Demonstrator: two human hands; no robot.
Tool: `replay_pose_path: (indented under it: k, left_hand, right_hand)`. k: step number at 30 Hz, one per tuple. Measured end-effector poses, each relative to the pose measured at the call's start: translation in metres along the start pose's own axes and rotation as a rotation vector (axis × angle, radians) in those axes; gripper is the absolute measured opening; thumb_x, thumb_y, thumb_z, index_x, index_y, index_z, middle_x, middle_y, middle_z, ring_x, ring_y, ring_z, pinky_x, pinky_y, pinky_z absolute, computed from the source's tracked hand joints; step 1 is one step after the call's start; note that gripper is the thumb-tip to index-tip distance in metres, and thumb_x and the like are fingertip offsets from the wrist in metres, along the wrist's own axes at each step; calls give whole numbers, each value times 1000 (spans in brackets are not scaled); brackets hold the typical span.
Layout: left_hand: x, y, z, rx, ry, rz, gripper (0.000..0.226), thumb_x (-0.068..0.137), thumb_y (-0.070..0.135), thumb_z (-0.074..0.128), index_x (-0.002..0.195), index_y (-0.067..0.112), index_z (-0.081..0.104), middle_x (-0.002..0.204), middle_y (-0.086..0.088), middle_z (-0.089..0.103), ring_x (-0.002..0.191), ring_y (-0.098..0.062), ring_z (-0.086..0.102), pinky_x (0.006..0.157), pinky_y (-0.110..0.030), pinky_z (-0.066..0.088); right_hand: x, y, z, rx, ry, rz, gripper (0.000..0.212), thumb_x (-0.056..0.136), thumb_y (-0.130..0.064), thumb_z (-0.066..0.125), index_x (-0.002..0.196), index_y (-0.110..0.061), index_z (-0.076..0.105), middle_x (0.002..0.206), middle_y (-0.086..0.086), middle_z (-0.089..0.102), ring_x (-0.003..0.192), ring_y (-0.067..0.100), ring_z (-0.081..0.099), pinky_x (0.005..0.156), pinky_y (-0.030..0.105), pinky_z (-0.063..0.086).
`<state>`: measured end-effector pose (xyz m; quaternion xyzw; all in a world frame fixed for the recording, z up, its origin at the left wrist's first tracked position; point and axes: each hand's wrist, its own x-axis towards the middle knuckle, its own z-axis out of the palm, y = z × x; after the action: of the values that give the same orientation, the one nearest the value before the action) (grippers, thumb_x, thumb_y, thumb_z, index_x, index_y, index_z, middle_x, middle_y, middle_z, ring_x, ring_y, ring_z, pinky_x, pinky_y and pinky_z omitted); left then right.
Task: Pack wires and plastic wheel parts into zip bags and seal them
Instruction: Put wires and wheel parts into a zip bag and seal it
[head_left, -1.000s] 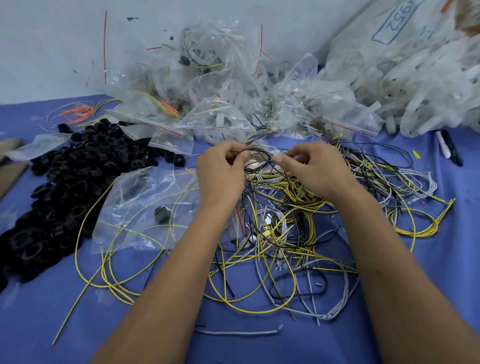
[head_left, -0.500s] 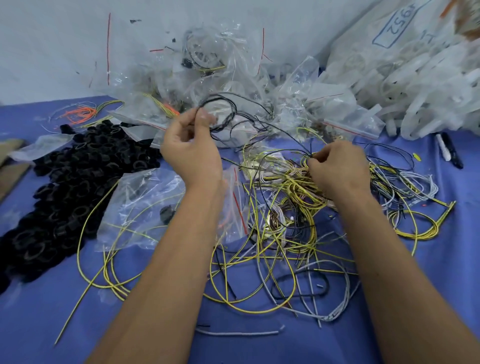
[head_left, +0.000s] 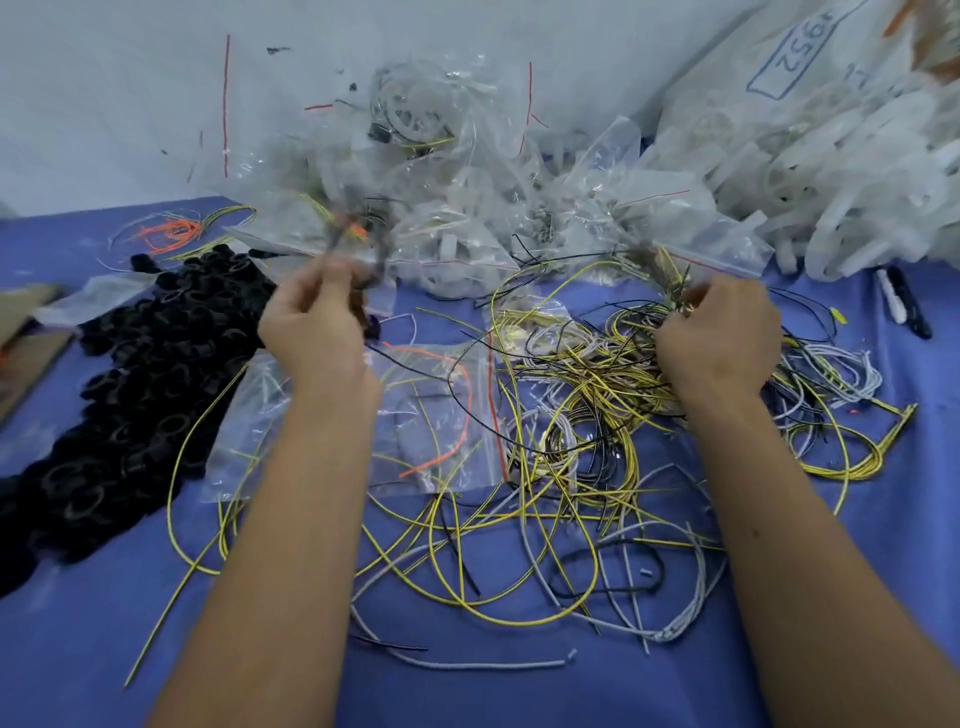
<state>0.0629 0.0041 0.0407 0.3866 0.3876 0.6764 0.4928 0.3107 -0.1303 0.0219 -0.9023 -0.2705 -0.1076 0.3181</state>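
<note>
A tangle of yellow, black and grey wires lies on the blue table. My left hand is raised at centre left and pinches a thin black wire that trails down to the tangle; its fingertips are blurred. My right hand rests on the right side of the tangle, fingers curled round a bunch of wires. An open zip bag with a red seal strip lies flat between my arms, with an orange wire inside. Black plastic wheel parts are heaped at left.
Filled zip bags pile up against the wall at the back. A big sack of white plastic parts fills the back right. A black and a white pen lie at right. Cardboard sits at the left edge.
My hands have pulled apart: the left rose and swung left with the black wire, the right slid right on the pile. The wire now stretches out of the tangle.
</note>
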Motion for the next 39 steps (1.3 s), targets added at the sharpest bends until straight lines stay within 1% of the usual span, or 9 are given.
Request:
replay_pose_path:
  k: [4,8,12,16,20,24,30,36,39]
  left_hand:
    - [-25,-12,-2,437,-323,291,17,90,7,74,82,22,72,69,11,69,63,-6,63,66,-26,51]
    - [-38,-16,-1,630,-554,478,9,86,15,75,85,24,75,69,18,66,63,2,59,64,-21,48]
    - [-45,-16,-2,551,-637,490,17,87,15,74,87,32,72,72,19,68,68,-2,62,65,-16,45]
    - [-50,-19,-4,457,-616,425,28,88,23,76,112,36,67,84,8,72,77,-10,68,69,-25,52]
    - [-50,-26,-14,566,-523,292,70,88,32,79,144,36,38,97,11,71,76,-8,65,71,-25,55]
    - [-52,-31,-19,802,-484,159,48,83,49,80,119,27,57,103,11,64,81,-8,61,83,-44,56]
    - [-65,-36,-15,1037,-572,194,38,75,52,83,87,27,57,78,9,63,74,-11,62,70,-36,53]
    - [-71,-32,-7,727,-389,213,17,86,29,81,77,25,67,65,11,65,60,-2,60,56,-15,46]
    - [-81,-26,1,607,-580,394,10,89,25,76,80,21,76,71,13,69,68,-4,61,64,-18,48]
  right_hand:
    - [-13,-28,-4,363,185,-428,25,95,-24,59,116,-12,67,117,12,59,111,33,50,95,43,43]
    - [-37,-52,5,430,-64,-888,33,103,-30,54,130,-16,66,124,2,65,117,27,46,101,37,37]
    - [-45,-53,15,493,-242,-956,23,98,-26,67,115,-12,75,108,2,72,104,27,52,93,32,40]
    - [-42,-54,11,599,-215,-881,14,94,-24,71,95,-14,80,91,-1,71,89,23,52,82,31,40]
    - [-37,-51,4,795,-188,-462,20,97,-24,64,86,-15,78,75,-2,72,76,20,66,74,36,50]
    - [-24,-48,-4,1183,-117,-78,28,103,-18,58,79,-17,73,72,-6,70,68,6,63,69,21,50]
    - [-12,-37,-3,1625,-356,323,27,105,-26,53,85,-16,68,70,-5,63,60,10,53,58,22,40]
    - [-15,-41,2,1771,-604,363,22,103,-21,50,91,-11,66,65,-4,55,58,10,48,57,21,39]
    - [-14,-41,1,1846,-677,292,15,86,-24,61,92,-11,65,66,-5,55,58,9,47,57,21,38]
